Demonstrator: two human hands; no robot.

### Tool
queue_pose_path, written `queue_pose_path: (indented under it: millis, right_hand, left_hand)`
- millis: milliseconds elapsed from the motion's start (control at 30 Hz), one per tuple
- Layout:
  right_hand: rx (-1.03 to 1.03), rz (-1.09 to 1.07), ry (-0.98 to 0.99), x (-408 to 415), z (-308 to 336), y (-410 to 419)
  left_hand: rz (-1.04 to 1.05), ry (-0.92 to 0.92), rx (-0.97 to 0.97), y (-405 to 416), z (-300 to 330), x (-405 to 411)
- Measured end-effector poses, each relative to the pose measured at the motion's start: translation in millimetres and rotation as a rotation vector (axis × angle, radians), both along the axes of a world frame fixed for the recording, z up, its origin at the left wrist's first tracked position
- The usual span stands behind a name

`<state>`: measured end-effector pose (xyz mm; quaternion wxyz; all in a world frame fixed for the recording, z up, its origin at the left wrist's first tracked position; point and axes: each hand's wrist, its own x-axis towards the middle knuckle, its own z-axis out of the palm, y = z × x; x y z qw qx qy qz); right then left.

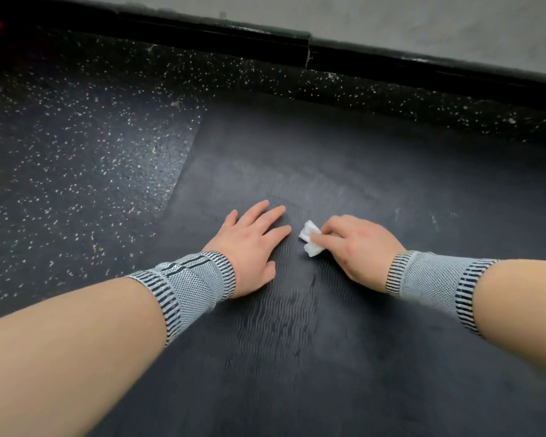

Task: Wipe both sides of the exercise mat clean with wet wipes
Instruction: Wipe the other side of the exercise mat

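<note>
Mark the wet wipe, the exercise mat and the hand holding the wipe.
wet wipe (309,240), head view, middle of the crumpled white wad.
exercise mat (297,146), head view, bare ribbed surface beyond the hands.
right hand (361,247), head view, back of the hand.

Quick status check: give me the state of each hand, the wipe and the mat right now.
left hand: flat, fingers straight, resting on the mat.
right hand: fingers curled, pinching the wet wipe.
wet wipe: crumpled, on the mat under the right fingers.
exercise mat: unrolled flat on the speckled floor.
</note>
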<state>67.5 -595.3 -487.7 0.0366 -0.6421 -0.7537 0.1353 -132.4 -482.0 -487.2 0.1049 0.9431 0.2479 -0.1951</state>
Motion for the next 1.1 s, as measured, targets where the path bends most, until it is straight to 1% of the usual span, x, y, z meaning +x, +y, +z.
queue_pose_path:
  millis: [33, 133, 200, 267, 333, 367, 467, 533, 600, 633, 700, 767, 800, 833, 867, 933, 1000, 1033, 1067, 1100]
  right_hand:
    - [0.002, 0.02, 0.015, -4, 1, -10]
    - [0.033, 0.222, 0.059, -16, 1, -45]
    - [0.033, 0.324, 0.056, -10, 2, -52]
    - [0.01, 0.331, 0.011, 6, 3, -42]
    - [-0.001, 0.222, -0.067, 29, 3, -21]
    - [0.009, 0.112, -0.093, 42, 4, -9]
    - [0.075, -0.295, -0.075, 85, 7, 16]
    - [0.022, -0.434, -0.106, 100, 7, 20]
    - [-0.033, -0.458, -0.095, 95, 6, 10]
    - [-0.056, -0.428, -0.078, 86, 6, 0]
    - [-0.099, -0.263, -0.046, 65, 6, -29]
    - [-0.187, -0.084, 0.001, 52, 13, -53]
    - [-0.211, -0.035, 0.008, 53, 16, -58]
    - [-0.191, -0.033, 0.01, 60, 16, -58]
    - [-0.141, -0.091, -0.002, 72, 16, -53]
    - [-0.008, -0.342, -0.045, 102, 13, -32]
    - [0.008, -0.586, -0.094, 133, 11, -14]
    - [-0.02, -0.653, -0.12, 141, 10, -11]
    - [-0.038, -0.664, -0.145, 143, 8, -14]
    - [-0.055, -0.632, -0.158, 138, 6, -22]
  left_hand:
    - [0.005, -0.015, -0.007, -2, -2, 5]
    - [0.013, -0.056, -0.026, -6, -7, 15]
    - [0.011, -0.093, -0.013, -4, -7, 17]
    - [0.005, -0.145, 0.022, 1, -4, 22]
    - [0.014, -0.201, 0.049, 2, 1, 31]
    - [0.022, -0.228, 0.059, 2, 3, 36]
    - [0.007, -0.262, 0.061, -5, 6, 49]
    - [-0.036, -0.231, 0.065, -11, 7, 56]
    - [-0.067, -0.208, 0.074, -16, 6, 62]
    - [-0.078, -0.203, 0.079, -18, 6, 65]
    - [-0.097, -0.198, 0.087, -22, 5, 72]
    - [-0.112, -0.198, 0.088, -24, 4, 78]
    - [-0.119, -0.197, 0.086, -25, 3, 81]
    - [-0.123, -0.196, 0.085, -26, 3, 84]
    - [-0.124, -0.196, 0.083, -27, 2, 86]
    - [-0.129, -0.199, 0.079, -30, 0, 92]
    - [-0.136, -0.202, 0.069, -33, -1, 97]
    - [-0.138, -0.204, 0.063, -35, -1, 100]
    - [-0.142, -0.207, 0.058, -37, -2, 102]
    - [-0.148, -0.211, 0.055, -38, -2, 105]
